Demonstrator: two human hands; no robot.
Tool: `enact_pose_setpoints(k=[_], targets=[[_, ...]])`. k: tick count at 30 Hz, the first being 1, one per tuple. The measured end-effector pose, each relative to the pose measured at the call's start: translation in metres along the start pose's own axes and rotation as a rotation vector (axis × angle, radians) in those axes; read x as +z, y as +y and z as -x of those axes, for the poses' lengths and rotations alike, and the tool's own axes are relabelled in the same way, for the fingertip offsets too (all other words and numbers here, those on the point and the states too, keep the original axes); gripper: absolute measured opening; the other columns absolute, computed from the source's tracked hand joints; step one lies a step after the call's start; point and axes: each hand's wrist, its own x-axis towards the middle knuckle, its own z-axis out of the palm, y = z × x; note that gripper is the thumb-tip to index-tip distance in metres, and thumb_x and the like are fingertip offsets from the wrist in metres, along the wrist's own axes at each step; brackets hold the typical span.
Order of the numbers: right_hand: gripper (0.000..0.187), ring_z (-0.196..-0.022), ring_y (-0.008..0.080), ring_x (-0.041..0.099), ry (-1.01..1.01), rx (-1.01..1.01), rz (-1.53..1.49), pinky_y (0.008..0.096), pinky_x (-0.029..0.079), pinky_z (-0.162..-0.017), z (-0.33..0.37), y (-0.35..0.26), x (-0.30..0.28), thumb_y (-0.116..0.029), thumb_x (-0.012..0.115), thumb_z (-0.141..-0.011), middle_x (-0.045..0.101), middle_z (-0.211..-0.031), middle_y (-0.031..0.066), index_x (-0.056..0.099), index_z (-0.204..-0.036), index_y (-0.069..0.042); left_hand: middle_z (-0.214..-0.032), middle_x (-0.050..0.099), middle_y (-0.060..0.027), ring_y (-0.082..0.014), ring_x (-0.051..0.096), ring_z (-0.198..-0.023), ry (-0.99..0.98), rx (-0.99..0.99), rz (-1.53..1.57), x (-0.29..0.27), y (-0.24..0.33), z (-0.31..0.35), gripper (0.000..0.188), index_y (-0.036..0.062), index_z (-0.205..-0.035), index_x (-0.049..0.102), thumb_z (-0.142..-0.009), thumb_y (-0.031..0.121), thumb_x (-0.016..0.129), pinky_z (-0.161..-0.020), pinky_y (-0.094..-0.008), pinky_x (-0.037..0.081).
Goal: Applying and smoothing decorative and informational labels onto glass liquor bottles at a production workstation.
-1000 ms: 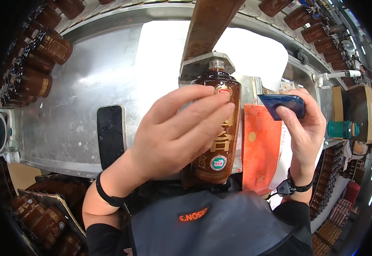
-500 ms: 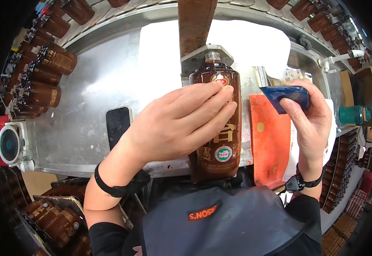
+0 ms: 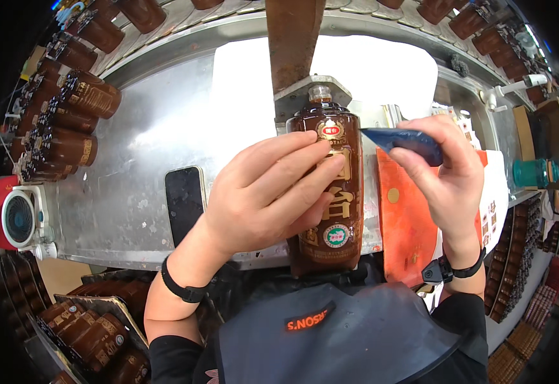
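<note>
A glossy brown bottle (image 3: 326, 253) with raised gold lettering, a red oval emblem and a green-and-white round badge lies in front of me. Its clear neck points away, against a metal bracket (image 3: 284, 99). My left hand (image 3: 273, 185) lies across the bottle's left side, fingers stretched over its front; the thumb is hidden. In my right hand (image 3: 455, 173) is a blue cone-shaped bag (image 3: 411, 142), pinched between thumb and fingers. Its sharp tip points left, close by the bottle's right edge near the emblem; whether it touches I cannot tell.
A phone (image 3: 185, 201) lies on the metal table to the left, near a small fan (image 3: 20, 217). To the right are an orange sheet (image 3: 404, 217) and a teal jar (image 3: 530, 173). Brown bottles (image 3: 87, 96) crowd the left side. A rusty beam (image 3: 292, 45) stands behind the bracket.
My right hand has moved left, bringing the blue bag's tip to the bottle's edge. My left hand has drawn back slightly to the left and down, uncovering the red emblem and more lettering.
</note>
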Motion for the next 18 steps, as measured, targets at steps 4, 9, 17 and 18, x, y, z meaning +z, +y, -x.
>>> enact_pose_setpoints(k=[4, 9, 17, 18], targets=[[0.037, -0.079, 0.0244, 0.060, -0.079, -0.395, 0.300, 0.0324, 0.049, -0.069, -0.012, -0.007, 0.006, 0.002, 0.073, -0.059, 0.066, -0.088, 0.0052, 0.072, -0.095, -0.007, -0.127, 0.054, -0.0172, -0.0345, 0.052, -0.120, 0.066, -0.265, 0.085, 0.008, 0.004, 0.010, 0.068, -0.0008, -0.133, 0.052, -0.075, 0.023, 0.077, -0.101, -0.0430, 0.045], [0.032, -0.078, 0.0243, 0.059, -0.067, -0.601, 0.447, 0.0333, 0.049, -0.068, -0.026, -0.013, 0.017, -0.003, 0.071, -0.060, 0.065, -0.087, 0.0037, 0.073, -0.092, -0.007, -0.143, 0.034, -0.0303, -0.0414, 0.038, -0.133, -0.034, -0.631, 0.630, 0.027, 0.008, 0.023, 0.109, -0.0099, -0.149, 0.014, -0.076, 0.034, 0.082, -0.111, -0.0436, 0.033], [0.038, -0.081, 0.0279, 0.060, -0.248, -0.588, 0.405, 0.0371, 0.048, -0.072, -0.026, -0.022, 0.017, 0.000, 0.071, -0.062, 0.068, -0.092, 0.0094, 0.071, -0.100, -0.004, -0.145, 0.033, -0.0303, -0.0416, 0.036, -0.135, -0.024, -0.776, 0.885, 0.034, 0.014, 0.024, 0.115, -0.0086, -0.151, 0.004, -0.077, 0.035, 0.081, -0.113, -0.0432, 0.031], [0.038, -0.081, 0.0279, 0.060, -0.240, -0.592, 0.414, 0.0371, 0.048, -0.072, -0.026, -0.023, 0.018, 0.000, 0.070, -0.062, 0.068, -0.092, 0.0097, 0.071, -0.100, -0.004, -0.144, 0.034, -0.0302, -0.0414, 0.037, -0.134, -0.012, -0.757, 0.873, 0.034, 0.013, 0.025, 0.115, -0.0080, -0.151, 0.004, -0.078, 0.035, 0.081, -0.112, -0.0430, 0.031]])
